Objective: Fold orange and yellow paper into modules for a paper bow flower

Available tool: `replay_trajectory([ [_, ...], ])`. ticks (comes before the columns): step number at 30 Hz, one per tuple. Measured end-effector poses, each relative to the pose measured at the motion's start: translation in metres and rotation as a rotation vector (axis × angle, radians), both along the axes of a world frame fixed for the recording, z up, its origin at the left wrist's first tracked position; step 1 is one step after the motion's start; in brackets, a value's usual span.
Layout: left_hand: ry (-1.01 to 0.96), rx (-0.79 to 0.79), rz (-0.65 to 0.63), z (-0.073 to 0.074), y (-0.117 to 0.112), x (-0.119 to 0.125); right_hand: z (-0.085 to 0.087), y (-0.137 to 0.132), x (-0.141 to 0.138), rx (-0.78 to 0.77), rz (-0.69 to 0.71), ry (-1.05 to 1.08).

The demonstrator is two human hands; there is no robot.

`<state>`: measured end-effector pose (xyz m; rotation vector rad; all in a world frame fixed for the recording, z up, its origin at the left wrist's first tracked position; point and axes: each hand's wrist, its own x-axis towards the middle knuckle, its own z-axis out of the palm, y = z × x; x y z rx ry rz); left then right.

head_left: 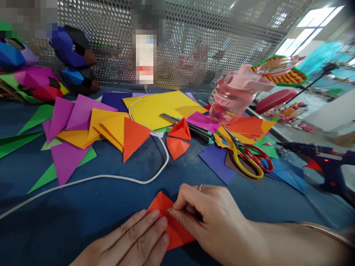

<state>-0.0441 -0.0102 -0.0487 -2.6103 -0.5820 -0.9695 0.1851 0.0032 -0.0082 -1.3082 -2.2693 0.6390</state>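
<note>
Head camera: left hand (127, 242) lies flat on red paper (179, 234); right hand (213, 214) pinches it. A slip could crease it crooked.

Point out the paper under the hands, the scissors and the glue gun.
Paper (178, 233): head view, on an uncovered part of its red-orange face.
Scissors (238, 144): head view, near the pivot.
Glue gun (330, 164): head view, on its blue body.

Wears a slim silver-toned ring (201, 187) on the right grip (215, 216) and a thin, curved, gold-toned bracelet (327, 231) on the bare right forearm (280, 238). Has a bare left grip (133, 238) with creased finger joints (142, 244).
</note>
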Motion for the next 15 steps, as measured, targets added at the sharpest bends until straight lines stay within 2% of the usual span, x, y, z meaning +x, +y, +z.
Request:
replay_trajectory([
  [4, 0.076, -0.013, -0.016, 0.000, -0.002, -0.004, 0.000, -0.001, 0.000, 0.036, 0.002, -0.019],
  [9, 0.142, 0.030, 0.015, -0.007, -0.011, -0.007, 0.005, -0.002, -0.001, 0.092, 0.044, -0.078],
  [15, 0.165, -0.023, 0.086, -0.016, -0.020, -0.006, 0.008, -0.003, -0.005, 0.272, 0.118, -0.215],
])
